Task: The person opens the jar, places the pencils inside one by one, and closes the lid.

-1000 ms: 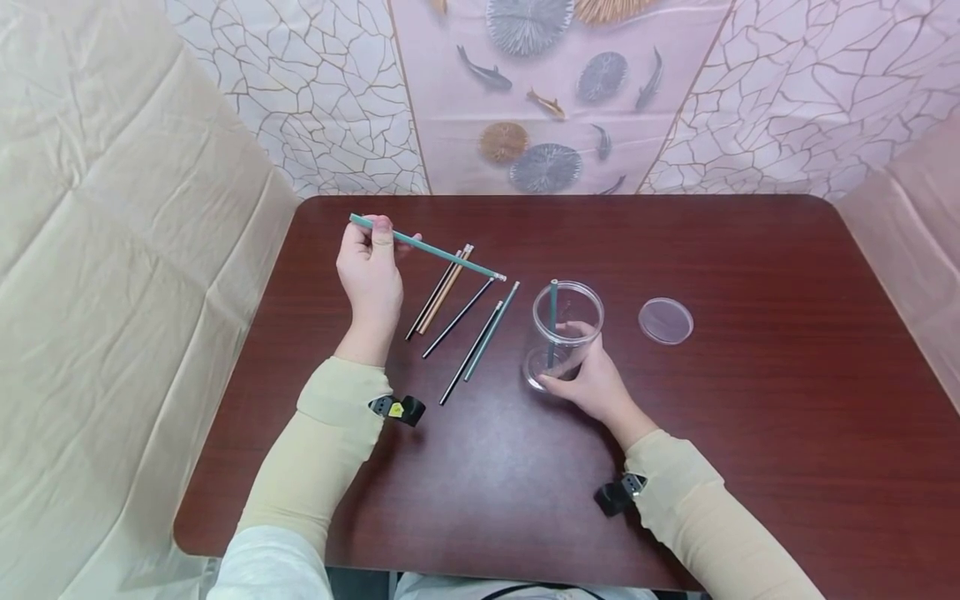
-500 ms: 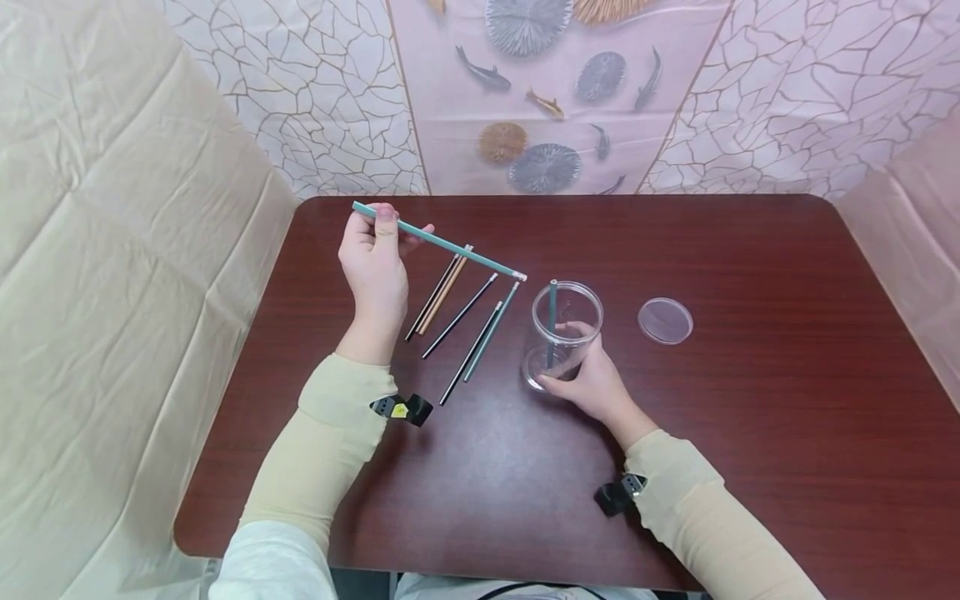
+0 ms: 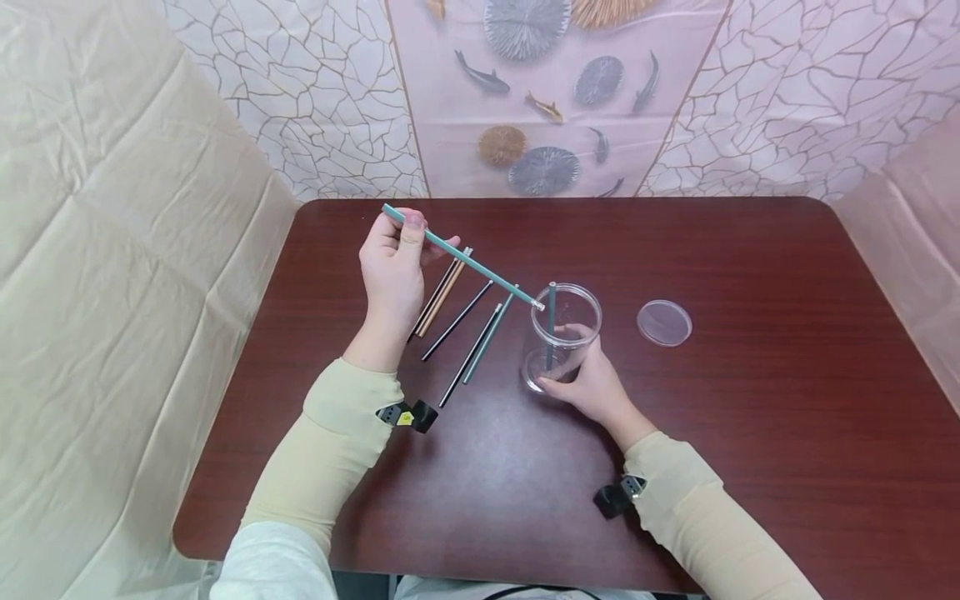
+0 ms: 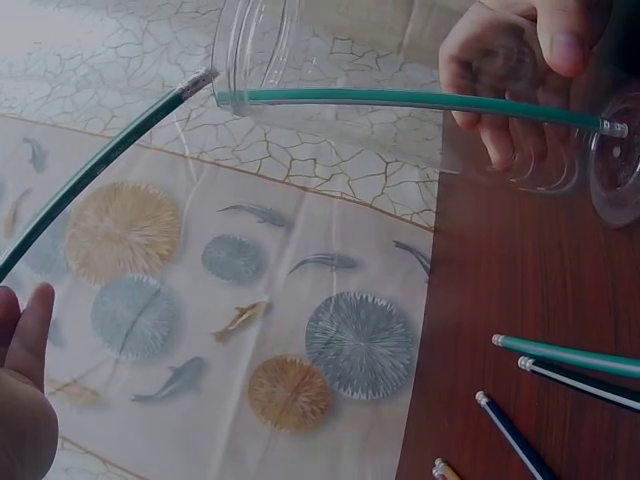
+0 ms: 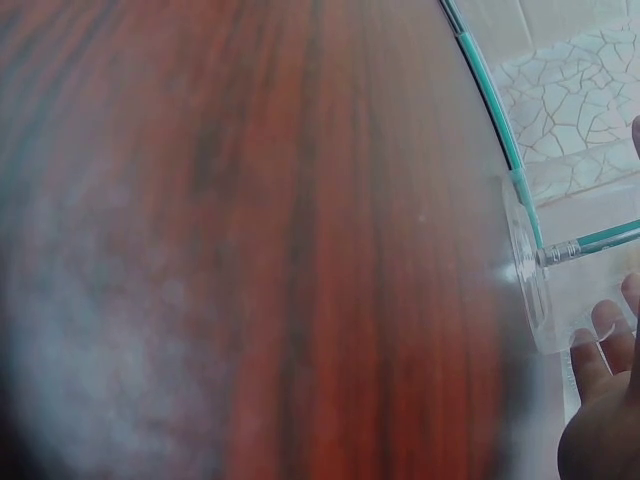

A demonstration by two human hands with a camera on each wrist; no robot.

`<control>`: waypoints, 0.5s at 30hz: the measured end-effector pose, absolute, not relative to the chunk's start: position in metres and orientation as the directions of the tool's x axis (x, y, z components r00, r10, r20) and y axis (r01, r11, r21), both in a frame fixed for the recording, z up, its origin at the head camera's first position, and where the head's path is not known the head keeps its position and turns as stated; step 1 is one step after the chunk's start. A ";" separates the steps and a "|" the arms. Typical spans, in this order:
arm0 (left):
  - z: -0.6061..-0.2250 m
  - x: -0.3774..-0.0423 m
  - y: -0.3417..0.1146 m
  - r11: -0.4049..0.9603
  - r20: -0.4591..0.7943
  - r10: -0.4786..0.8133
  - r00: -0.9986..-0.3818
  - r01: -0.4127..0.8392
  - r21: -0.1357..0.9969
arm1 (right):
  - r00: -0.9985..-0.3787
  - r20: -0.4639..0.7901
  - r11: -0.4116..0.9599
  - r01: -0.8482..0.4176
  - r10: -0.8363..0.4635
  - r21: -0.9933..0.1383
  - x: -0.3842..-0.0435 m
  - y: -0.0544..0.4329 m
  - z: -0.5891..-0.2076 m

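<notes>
— On the table (image 3: 787,417), whereabouts of the clear jar (image 3: 562,342)?
— Upright, to the right of the left hand (image 3: 393,262); closest to the right hand (image 3: 588,385), and grasped low around the wall by it.
— Holding anything with the left?
— Yes: pinching a teal pencil (image 3: 480,268) near its upper end, slanted along its long axis rightward and down to the jar's mouth, near a second pencil (image 3: 551,325) inside.
— Touching the rim with the eraser end (image 4: 200,85)?
— Right beside it; cannot tell about contact.

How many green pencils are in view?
3: a held pencil in the left hand, a standing pencil inside the clear jar, and a loose pencil on the table.
</notes>
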State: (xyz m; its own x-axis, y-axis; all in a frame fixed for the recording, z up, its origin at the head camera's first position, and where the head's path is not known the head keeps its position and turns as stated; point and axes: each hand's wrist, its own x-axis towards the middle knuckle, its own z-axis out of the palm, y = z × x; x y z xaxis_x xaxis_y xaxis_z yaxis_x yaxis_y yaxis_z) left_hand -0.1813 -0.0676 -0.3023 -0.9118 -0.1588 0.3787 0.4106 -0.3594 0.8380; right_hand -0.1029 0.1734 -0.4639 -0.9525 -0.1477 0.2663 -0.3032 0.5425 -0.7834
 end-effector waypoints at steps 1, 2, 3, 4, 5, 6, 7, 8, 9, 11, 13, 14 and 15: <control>-0.302 -0.181 -0.067 -0.358 0.382 -0.150 -0.912 0.410 0.839 | -0.952 0.266 0.542 -0.303 -0.148 -0.784 -0.103 0.174 -0.464; -0.302 -0.181 -0.067 -0.362 0.383 -0.142 -0.913 0.408 0.838 | -0.953 0.266 0.542 -0.303 -0.148 -0.784 -0.103 0.174 -0.464; -0.302 -0.181 -0.066 -0.360 0.383 -0.135 -0.914 0.406 0.840 | -0.953 0.266 0.540 -0.302 -0.147 -0.785 -0.103 0.174 -0.464; -0.303 -0.180 -0.066 -0.359 0.385 -0.129 -0.914 0.404 0.841 | -0.953 0.265 0.540 -0.301 -0.146 -0.786 -0.103 0.174 -0.464; -0.303 -0.180 -0.066 -0.359 0.388 -0.121 -0.914 0.404 0.841 | -0.953 0.265 0.538 -0.301 -0.145 -0.788 -0.103 0.174 -0.465; -0.303 -0.180 -0.065 -0.358 0.391 -0.115 -0.913 0.405 0.841 | -0.953 0.265 0.537 -0.301 -0.145 -0.788 -0.102 0.174 -0.464; -0.303 -0.180 -0.065 -0.359 0.393 -0.111 -0.913 0.406 0.841 | -0.953 0.265 0.535 -0.301 -0.145 -0.789 -0.102 0.174 -0.464; -0.303 -0.180 -0.064 -0.359 0.397 -0.106 -0.912 0.407 0.840 | -0.953 0.266 0.533 -0.302 -0.144 -0.790 -0.102 0.173 -0.464; -0.303 -0.180 -0.064 -0.361 0.399 -0.104 -0.911 0.408 0.839 | -0.953 0.267 0.531 -0.302 -0.144 -0.792 -0.102 0.173 -0.464; -0.303 -0.180 -0.062 -0.359 0.411 -0.094 -0.907 0.416 0.835 | -0.952 0.270 0.527 -0.304 -0.144 -0.794 -0.102 0.173 -0.464; -0.302 -0.180 -0.061 -0.347 0.428 -0.082 -0.900 0.429 0.834 | -0.952 0.271 0.524 -0.305 -0.144 -0.795 -0.102 0.173 -0.464; -0.302 -0.180 -0.060 -0.340 0.433 -0.076 -0.898 0.431 0.836 | -0.952 0.271 0.522 -0.305 -0.143 -0.796 -0.102 0.173 -0.464; -0.302 -0.180 -0.059 -0.333 0.438 -0.068 -0.896 0.435 0.837 | -0.952 0.271 0.522 -0.305 -0.143 -0.796 -0.102 0.173 -0.464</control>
State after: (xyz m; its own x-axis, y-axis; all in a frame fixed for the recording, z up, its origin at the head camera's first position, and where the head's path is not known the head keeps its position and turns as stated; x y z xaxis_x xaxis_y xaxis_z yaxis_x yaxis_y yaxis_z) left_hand -0.1796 -0.0593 -0.3020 -0.8962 -0.0680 0.4384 0.4346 -0.3332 0.8367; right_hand -0.1021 0.1729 -0.4636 -0.9518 -0.1433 0.2710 -0.3053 0.5221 -0.7963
